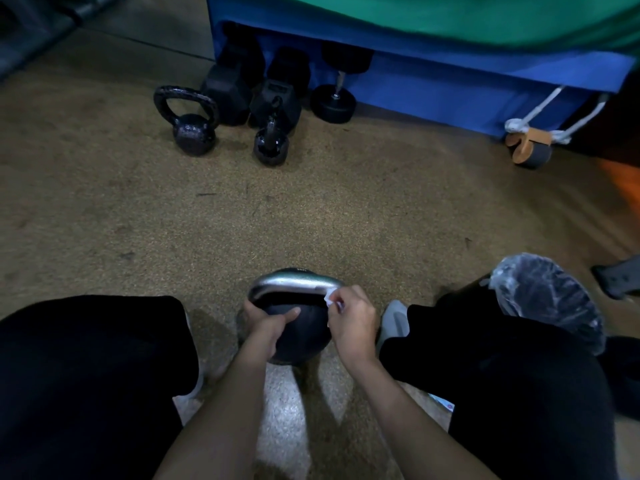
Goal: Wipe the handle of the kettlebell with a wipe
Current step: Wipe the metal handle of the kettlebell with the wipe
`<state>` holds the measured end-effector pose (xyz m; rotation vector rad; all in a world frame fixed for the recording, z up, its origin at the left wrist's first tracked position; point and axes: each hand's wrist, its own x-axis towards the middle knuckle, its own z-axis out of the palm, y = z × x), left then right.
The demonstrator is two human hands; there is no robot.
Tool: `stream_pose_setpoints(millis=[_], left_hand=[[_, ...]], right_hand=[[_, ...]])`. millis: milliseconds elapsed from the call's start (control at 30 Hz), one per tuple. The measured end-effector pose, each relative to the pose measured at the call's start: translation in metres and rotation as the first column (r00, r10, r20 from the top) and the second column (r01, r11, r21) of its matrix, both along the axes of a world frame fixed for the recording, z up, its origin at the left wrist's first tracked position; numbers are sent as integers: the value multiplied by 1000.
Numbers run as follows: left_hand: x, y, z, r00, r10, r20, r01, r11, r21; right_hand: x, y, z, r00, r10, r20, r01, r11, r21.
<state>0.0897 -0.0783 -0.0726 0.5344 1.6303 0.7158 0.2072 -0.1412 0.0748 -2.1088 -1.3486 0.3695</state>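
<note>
A black kettlebell (301,337) with a silver handle (294,281) stands on the speckled floor between my knees. My left hand (268,325) grips the left side of the ball, thumb lying across its top. My right hand (353,318) pinches a small white wipe (330,299) and holds it against the right end of the handle, where the handle curves down. Most of the wipe is hidden under my fingers.
Two smaller black kettlebells (192,121) (272,140) and several dumbbells (332,95) sit farther off by a blue padded bench (450,77). A bin lined with clear plastic (543,296) stands at my right. A wooden roller with a rope (528,147) lies at the far right.
</note>
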Motion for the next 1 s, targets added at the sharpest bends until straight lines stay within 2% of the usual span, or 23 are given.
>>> stream_pose_setpoints(millis=[167, 267, 567, 700, 833, 1000], left_hand=[[0, -1, -1, 1000, 2, -3, -2, 1000, 16], [0, -1, -1, 1000, 7, 6, -7, 1000, 12], [0, -1, 0, 1000, 11, 21, -12, 999, 41], [-1, -1, 3, 1000, 6, 16, -7, 999, 40], [-1, -1, 3, 999, 3, 47, -5, 999, 46], [-1, -1, 3, 995, 20, 96, -23, 999, 26]], right_hand=[[2, -2, -3, 1000, -22, -14, 21, 999, -36], [3, 0, 2, 999, -36, -31, 37, 999, 26], [6, 13, 17, 1000, 19, 9, -19, 1000, 24], [16, 24, 19, 1000, -14, 26, 16, 998, -56], [16, 32, 21, 999, 20, 50, -14, 993, -116], [27, 45, 23, 1000, 21, 13, -17, 971, -237]])
